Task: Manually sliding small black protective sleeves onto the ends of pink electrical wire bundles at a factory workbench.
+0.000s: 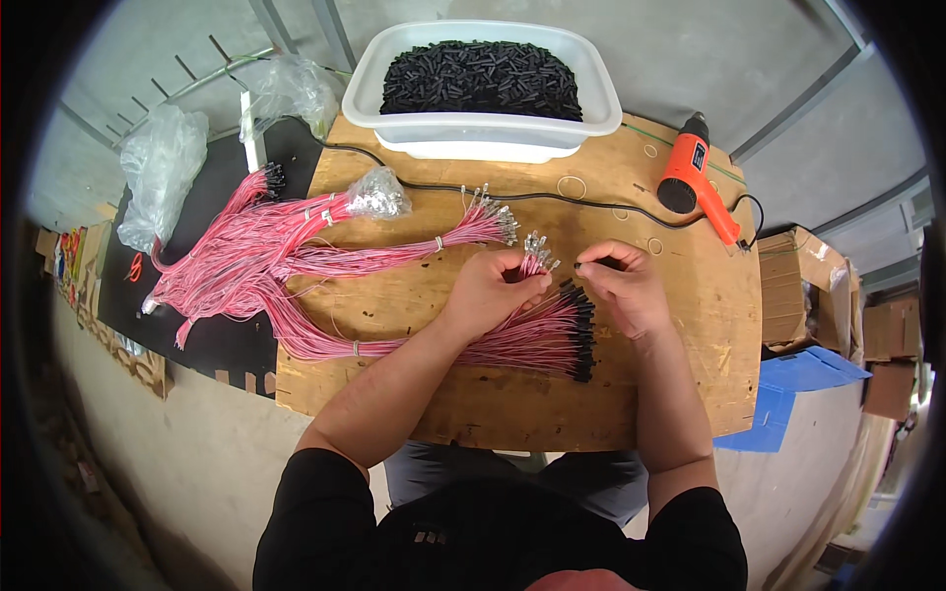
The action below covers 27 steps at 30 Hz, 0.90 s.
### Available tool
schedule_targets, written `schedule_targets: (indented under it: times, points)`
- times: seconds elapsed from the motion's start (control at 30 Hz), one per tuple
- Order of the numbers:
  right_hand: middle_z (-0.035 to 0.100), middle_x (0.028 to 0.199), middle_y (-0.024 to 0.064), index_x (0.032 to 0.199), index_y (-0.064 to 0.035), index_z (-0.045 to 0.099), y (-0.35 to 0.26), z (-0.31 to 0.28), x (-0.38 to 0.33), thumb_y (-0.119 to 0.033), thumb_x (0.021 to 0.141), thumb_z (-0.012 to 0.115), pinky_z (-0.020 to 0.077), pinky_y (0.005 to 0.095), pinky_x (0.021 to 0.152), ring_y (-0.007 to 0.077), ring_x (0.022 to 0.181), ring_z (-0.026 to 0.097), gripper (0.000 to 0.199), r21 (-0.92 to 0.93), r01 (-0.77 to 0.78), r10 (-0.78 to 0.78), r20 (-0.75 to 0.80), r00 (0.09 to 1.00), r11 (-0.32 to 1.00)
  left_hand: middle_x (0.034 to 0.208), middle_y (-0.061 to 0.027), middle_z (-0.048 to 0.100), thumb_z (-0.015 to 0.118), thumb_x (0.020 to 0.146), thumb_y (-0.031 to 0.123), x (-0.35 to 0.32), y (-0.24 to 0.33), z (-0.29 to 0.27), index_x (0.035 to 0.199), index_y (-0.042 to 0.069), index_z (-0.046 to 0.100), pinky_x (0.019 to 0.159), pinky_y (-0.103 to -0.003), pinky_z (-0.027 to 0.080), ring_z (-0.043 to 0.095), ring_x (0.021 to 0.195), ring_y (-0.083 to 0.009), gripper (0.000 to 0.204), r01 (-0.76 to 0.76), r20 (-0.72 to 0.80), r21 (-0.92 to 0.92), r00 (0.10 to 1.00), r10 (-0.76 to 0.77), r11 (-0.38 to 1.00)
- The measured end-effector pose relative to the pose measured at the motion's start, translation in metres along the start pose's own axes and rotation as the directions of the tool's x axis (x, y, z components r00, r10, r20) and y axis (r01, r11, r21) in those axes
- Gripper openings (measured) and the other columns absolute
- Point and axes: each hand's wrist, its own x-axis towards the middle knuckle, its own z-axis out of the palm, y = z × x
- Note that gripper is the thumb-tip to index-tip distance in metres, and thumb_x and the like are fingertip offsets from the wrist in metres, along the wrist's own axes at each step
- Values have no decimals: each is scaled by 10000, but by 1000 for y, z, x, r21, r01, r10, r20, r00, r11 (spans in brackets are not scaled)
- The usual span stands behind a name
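Observation:
My left hand (488, 295) is closed around a bunch of pink wires (535, 258), whose bare metal terminals stick up past the thumb and fingertips. Just right of those tips, my right hand (633, 295) pinches a small black sleeve (579, 265), mostly covered by the fingers. Beneath both hands lies a fan of pink wires with black sleeved ends (581, 340), spread toward the right. Farther back, a tied bundle with bare metal ends (498, 225) rests on the wooden table (690, 364).
A white tub (483, 123) full of short black sleeves (483, 79) stands at the back. An orange heat gun (688, 172) lies at the far right, its black cable (552, 200) crossing the tabletop. More pink wire bundles (227, 256) and plastic bags (163, 172) are on the left.

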Motion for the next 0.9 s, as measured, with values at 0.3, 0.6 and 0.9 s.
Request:
schedule_targets:
  times: [0.3, 0.6, 0.9]
  points:
    - [683, 872, 3, 967, 4, 720, 5, 15, -6, 51, 881, 704, 481, 218, 704, 68, 797, 615, 99, -531, 336, -368, 48, 928, 778, 686, 2, 662, 732, 906, 119, 0, 8, 3, 906, -9, 713, 571, -246, 454, 564, 623, -42, 130, 21, 4, 162, 1000, -22, 987]
    - [688, 836, -2, 953, -9, 733, 8, 12, -8, 35, 871, 708, 467, 235, 626, 73, 707, 590, 96, -525, 321, -342, 59, 938, 788, 680, 3, 646, 717, 921, 108, 1, 8, 4, 870, -22, 696, 553, -237, 438, 555, 622, -41, 142, 25, 39, -45, 999, -23, 999]
    - [632, 792, -18, 981, -4, 715, 2, 7, -6, 38, 875, 728, 286, 177, 510, 3, 574, 433, 116, 83, 33, -30, -33, 999, 996, 690, -5, 622, 684, 938, 81, 0, 8, 3, 861, -14, 657, 564, -236, 438, 545, 618, -54, 125, 55, 48, -194, 998, -46, 979]
